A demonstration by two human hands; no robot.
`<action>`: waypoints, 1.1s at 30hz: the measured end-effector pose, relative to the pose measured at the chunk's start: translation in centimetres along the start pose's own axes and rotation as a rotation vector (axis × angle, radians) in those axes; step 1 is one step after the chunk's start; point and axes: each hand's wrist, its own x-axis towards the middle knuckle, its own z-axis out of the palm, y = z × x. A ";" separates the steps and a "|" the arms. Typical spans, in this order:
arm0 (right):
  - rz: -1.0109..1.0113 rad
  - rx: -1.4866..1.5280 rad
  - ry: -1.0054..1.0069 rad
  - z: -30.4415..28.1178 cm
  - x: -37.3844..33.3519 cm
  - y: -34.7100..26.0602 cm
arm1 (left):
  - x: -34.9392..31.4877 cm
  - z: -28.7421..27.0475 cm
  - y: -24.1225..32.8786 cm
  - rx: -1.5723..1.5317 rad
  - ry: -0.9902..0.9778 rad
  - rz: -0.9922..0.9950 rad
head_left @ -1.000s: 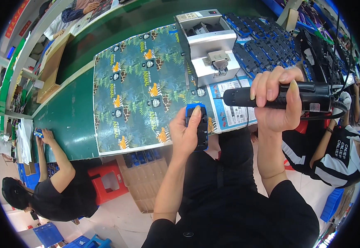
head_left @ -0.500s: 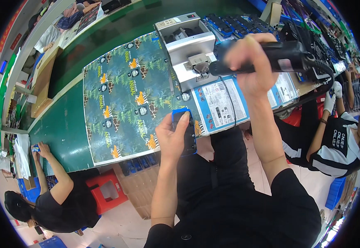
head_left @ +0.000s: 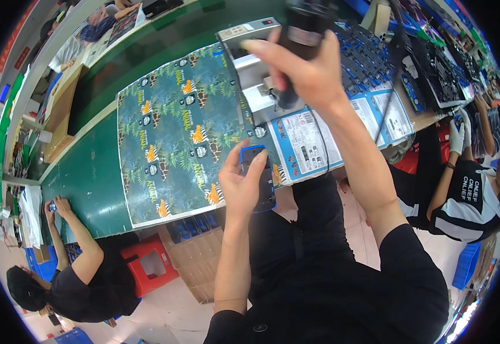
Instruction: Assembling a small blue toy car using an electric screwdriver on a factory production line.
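My left hand (head_left: 241, 183) grips a dark phone-shaped device with a blue rim (head_left: 260, 179), held upright over the near edge of the green table (head_left: 86, 183). My right hand (head_left: 304, 69) is raised higher and closed around a black cylindrical power tool (head_left: 301, 40) with a cable trailing off to the right. The tool's tip points down at a grey metal fixture (head_left: 256, 74) standing on the table.
A patterned mat with animals and leaves (head_left: 178, 135) covers the table ahead. White-and-blue printed sheets (head_left: 319, 135) lie to the right, with blue trays of black parts (head_left: 370, 63) behind. One person sits at the lower left (head_left: 84, 275), another at the right (head_left: 468, 189). A red stool (head_left: 149, 264) stands below.
My right hand has swung the black tool from lying sideways at the right to upright over the grey fixture. My left hand keeps hold of the blue-rimmed device.
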 end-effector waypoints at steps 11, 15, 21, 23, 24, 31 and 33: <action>-0.222 0.600 -0.042 0.5 -7.5 -1.5 | 0.0 0.4 2.3 -0.054 -0.023 -0.057; -0.212 0.509 -0.063 0.9 -8.0 -1.0 | 0.1 0.5 1.8 -0.046 -0.013 -0.051; -0.150 0.429 -0.080 1.3 -8.4 -0.6 | 0.0 0.3 1.6 -0.042 -0.023 -0.035; -0.154 0.380 -0.096 1.5 -8.6 -0.7 | 0.1 0.5 1.8 -0.012 -0.013 0.025; -0.111 0.339 -0.073 1.9 -8.8 -1.7 | 0.1 0.6 2.1 -0.013 -0.009 0.022; -0.156 0.299 -0.242 2.8 -7.8 -0.8 | 0.3 0.6 1.4 0.047 0.020 0.061; -0.160 0.258 -0.288 2.7 -7.4 -0.8 | 0.3 0.5 1.5 0.049 0.019 0.060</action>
